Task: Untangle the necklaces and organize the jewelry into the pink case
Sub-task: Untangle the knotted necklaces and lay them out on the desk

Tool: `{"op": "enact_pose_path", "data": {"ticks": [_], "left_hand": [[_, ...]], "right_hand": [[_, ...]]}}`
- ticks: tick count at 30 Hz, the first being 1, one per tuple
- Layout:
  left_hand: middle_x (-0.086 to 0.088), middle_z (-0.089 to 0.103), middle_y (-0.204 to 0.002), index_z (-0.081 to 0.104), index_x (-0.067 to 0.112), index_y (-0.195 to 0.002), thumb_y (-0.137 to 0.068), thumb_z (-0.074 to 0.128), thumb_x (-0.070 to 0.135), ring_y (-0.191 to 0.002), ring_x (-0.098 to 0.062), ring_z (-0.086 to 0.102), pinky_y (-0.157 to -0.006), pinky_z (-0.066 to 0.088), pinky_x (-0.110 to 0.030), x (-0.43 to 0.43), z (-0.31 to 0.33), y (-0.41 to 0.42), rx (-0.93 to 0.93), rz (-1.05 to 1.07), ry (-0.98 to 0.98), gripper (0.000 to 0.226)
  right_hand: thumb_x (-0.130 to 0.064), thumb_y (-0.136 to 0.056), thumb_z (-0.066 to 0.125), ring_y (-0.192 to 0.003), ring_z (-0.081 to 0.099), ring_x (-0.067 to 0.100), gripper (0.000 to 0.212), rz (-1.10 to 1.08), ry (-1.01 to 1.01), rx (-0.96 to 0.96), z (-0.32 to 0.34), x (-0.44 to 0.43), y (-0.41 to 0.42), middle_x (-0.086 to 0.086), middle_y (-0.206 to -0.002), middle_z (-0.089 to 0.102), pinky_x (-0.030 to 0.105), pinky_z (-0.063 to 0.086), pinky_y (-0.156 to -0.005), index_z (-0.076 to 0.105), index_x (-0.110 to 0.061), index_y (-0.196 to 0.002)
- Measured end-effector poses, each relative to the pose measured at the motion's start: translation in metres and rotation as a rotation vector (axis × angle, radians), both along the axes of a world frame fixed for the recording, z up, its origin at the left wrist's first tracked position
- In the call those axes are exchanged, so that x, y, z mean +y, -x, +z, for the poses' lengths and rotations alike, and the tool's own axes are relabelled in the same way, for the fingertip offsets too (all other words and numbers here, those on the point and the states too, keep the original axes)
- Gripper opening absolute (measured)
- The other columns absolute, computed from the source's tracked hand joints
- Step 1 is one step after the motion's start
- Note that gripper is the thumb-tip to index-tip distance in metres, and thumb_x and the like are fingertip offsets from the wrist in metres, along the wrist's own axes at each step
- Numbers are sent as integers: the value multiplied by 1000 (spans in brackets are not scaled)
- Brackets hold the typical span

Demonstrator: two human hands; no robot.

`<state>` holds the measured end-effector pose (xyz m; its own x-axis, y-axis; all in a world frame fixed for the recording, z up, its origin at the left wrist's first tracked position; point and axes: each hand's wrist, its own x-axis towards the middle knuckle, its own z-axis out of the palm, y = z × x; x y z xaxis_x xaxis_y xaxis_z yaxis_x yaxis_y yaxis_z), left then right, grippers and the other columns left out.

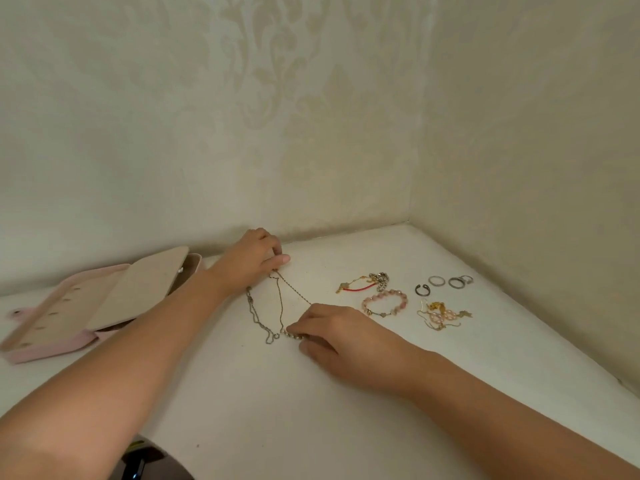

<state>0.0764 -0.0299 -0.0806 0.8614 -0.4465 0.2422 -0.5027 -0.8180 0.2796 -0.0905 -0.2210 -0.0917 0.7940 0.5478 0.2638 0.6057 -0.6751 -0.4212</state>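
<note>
Tangled necklaces (295,288) lie mid-tabletop (346,427), strung between both hands! The left hand (252,261) has its grip pinching the chains' far ends, and the right hand (332,330) has its grip pinching the beaded near end. The pink case (52,351) lies open at left. Bracelets (384,303), rings (443,283) and earrings (443,315) sit to the right.

Necklaces (295,288) vanish under left hand (251,259) and right hand (334,336) — earrings (440,315) too small to tell apart
</note>
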Motion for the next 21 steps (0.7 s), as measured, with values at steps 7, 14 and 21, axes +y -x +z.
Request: {"op": "enact_pose_path", "data": {"ticks": [7,14,21], "left_hand": [[-10,0,-161,1,12,-154,-101,25,50,-149,-24,1,-120,6,-38,-36,-15,85,216,227,6,69],[-5,-9,-162,-8,19,-153,-95,13,64,-149,-22,-9,-119,-4,-43,-23,-29,99,261,339,-202,77],[-2,-10,-162,-3,32,-153,-93,17,68,-148,-24,-11,-118,-5,-45,-7,-25,99,288,376,-232,74]], "right_hand": [[-16,-101,38,-131,43,13,39,-269,-45,-8,3,-28,-18,-2,-143,47,14,26,-100,47,-18,-139],[-51,-101,21,-148,5,27,57,-447,304,135,-10,-41,-24,8,-161,11,42,1,-119,18,-27,-152],[-70,-91,16,-148,-3,29,73,-529,348,168,-11,-50,-23,5,-162,4,51,-5,-117,11,-31,-153]]}}
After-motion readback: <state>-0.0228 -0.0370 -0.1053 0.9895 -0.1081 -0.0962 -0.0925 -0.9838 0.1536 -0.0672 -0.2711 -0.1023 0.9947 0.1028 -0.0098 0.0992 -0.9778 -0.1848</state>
